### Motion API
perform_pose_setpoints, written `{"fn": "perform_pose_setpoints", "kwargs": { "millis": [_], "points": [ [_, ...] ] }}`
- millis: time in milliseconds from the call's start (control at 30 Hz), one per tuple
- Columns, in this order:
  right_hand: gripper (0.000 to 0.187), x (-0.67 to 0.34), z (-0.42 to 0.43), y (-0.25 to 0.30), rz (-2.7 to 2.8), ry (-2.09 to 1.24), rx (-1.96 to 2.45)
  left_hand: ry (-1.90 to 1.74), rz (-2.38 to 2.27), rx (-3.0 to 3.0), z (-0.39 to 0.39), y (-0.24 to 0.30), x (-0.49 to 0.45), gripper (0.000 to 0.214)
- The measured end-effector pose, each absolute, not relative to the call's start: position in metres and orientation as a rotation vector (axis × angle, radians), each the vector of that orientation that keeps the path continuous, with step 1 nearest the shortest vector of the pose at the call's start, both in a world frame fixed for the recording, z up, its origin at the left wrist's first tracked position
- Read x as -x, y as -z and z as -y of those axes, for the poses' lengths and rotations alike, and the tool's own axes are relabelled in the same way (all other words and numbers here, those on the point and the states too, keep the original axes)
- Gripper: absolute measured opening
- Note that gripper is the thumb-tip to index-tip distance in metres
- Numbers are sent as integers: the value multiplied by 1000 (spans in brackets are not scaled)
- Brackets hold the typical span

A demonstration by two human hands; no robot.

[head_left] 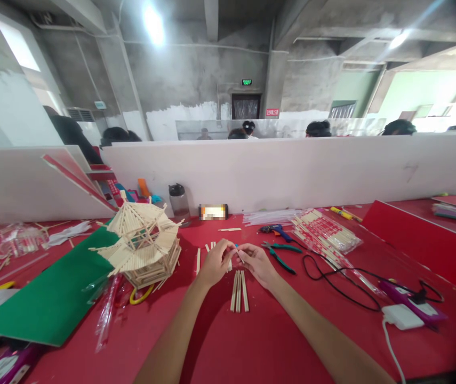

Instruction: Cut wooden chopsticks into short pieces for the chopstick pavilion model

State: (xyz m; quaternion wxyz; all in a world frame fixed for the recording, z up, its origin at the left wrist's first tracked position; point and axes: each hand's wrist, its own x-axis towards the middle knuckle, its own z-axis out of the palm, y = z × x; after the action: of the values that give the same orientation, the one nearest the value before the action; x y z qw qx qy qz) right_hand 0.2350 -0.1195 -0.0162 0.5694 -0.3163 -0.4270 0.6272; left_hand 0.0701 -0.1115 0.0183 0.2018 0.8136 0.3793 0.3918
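My left hand [216, 261] and my right hand [258, 262] meet over the middle of the red table, fingertips pinched close together. A tiny blue bit [236, 246] shows between them; fingers hide most of what they hold. Just below my hands, several wooden sticks [238, 292] lie side by side, and a single stick [198, 261] rests left of my left hand. Further left stands a tiered pavilion model [142, 245] built from wooden sticks. Pliers with teal handles [281, 255] lie open beside my right hand, and a blue glue gun [278, 231] sits behind them.
A green board [52, 288] lies at left near the model. Bagged sticks [324, 232] and a black cable [332, 288] run to a purple power strip [412, 301] on the right. A bottle [178, 205] stands by the white partition [276, 165]; people sit beyond it.
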Motion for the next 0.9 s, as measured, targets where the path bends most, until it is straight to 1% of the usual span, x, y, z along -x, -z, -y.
{"fn": "perform_pose_setpoints", "kwargs": {
  "millis": [167, 367, 533, 700, 800, 900],
  "points": [
    [33, -235, 118, 20, 1033, -1471, 752, -1075, -1045, -2304, 111, -17, -68, 18],
    [29, -236, 113, 28, 1149, -1388, 784, -960, -1038, -2376, 109, -11, -66, 15],
    [28, -237, 111, 29, 1168, -1363, 793, -906, -1116, -2387, 110, -9, -69, 13],
    [34, -232, 116, 23, 1075, -1422, 805, -840, -1218, -2473, 111, -8, -70, 18],
    [38, -230, 118, 22, 986, -1444, 775, -810, -1231, -2497, 111, -8, -71, 16],
    [40, -230, 117, 22, 960, -1446, 758, -890, -1224, -2471, 110, -8, -71, 14]
  ]
}}
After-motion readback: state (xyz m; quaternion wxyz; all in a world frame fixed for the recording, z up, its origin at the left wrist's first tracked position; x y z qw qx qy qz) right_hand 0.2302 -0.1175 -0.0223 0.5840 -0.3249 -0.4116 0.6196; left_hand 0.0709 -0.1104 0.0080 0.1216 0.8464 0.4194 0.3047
